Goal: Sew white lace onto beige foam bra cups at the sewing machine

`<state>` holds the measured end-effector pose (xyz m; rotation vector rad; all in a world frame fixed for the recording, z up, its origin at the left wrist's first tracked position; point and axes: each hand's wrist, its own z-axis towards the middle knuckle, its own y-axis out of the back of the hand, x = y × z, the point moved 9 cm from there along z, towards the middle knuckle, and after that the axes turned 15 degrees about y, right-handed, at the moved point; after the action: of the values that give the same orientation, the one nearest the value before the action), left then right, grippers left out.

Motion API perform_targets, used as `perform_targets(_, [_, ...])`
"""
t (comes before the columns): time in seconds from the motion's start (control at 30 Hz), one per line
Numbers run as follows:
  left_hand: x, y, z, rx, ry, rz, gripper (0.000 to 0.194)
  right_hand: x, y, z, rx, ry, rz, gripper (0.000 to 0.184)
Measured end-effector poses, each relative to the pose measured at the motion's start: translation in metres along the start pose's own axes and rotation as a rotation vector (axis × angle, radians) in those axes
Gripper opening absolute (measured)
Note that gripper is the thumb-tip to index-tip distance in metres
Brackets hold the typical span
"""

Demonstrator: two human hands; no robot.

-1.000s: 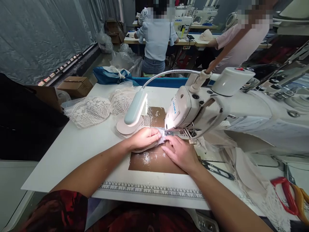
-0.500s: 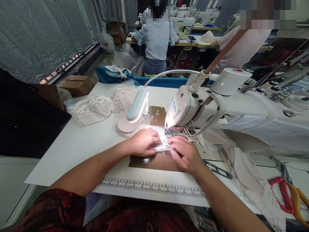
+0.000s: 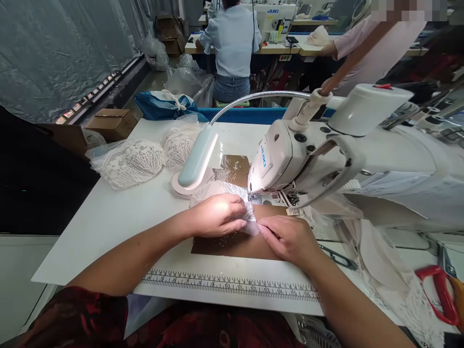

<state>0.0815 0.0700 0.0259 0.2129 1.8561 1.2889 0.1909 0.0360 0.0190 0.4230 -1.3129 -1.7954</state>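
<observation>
A piece of white lace fabric (image 3: 250, 216) lies under the needle area of the white sewing machine (image 3: 275, 154). My left hand (image 3: 217, 216) is closed on the lace from the left, its thumb and fingers pressed together on it. From the right, my right hand (image 3: 288, 238) pinches the near right edge of the same piece between thumb and fingers. Beneath the lace is a shiny brown sheet (image 3: 232, 245) on the white table (image 3: 108, 227). The needle tip itself is too small to make out.
Lace bra cups (image 3: 132, 162) rest at the left behind a lamp (image 3: 197, 159) on a bendable neck. A printed ruler (image 3: 228, 285) runs along the front edge. Right of my arm lie a dark tool (image 3: 339, 257), more lace (image 3: 409, 295) and red-handled scissors (image 3: 438, 295). Two people sit beyond.
My right hand has drawn back slightly from the needle area to the lace's near edge. More of the lace's lower corner shows between my hands. The camera view has shifted a little.
</observation>
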Motion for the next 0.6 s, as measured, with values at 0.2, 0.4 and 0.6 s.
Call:
perform_targets(0.2, [-0.001,-0.014,0.005,-0.076,-0.023,0.146,0.035,-0.001,-0.013,-0.004,0.128,0.010,-0.092,0.026])
perform_targets(0.4, [0.000,-0.017,0.006,-0.113,0.012,0.233,0.038,0.006,-0.013,-0.003,0.129,0.031,-0.131,0.027])
perform_targets(0.6, [0.004,-0.021,0.010,-0.126,0.024,0.293,0.039,0.006,-0.012,-0.002,0.108,0.018,-0.143,0.027])
